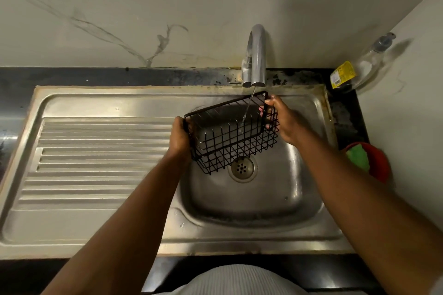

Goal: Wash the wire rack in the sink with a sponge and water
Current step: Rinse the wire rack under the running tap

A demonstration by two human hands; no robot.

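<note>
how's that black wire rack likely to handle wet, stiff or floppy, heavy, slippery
Probably stiff: the wire rack shows no sag, held only at its ends by the left hand and right hand. Likely light, being open mesh. Perhaps slippery: tap water runs over it.

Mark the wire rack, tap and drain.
wire rack (230, 136), head view, middle of its mesh.
tap (258, 55), head view, on the curved spout.
drain (242, 169), head view, on the perforated strainer.
</note>
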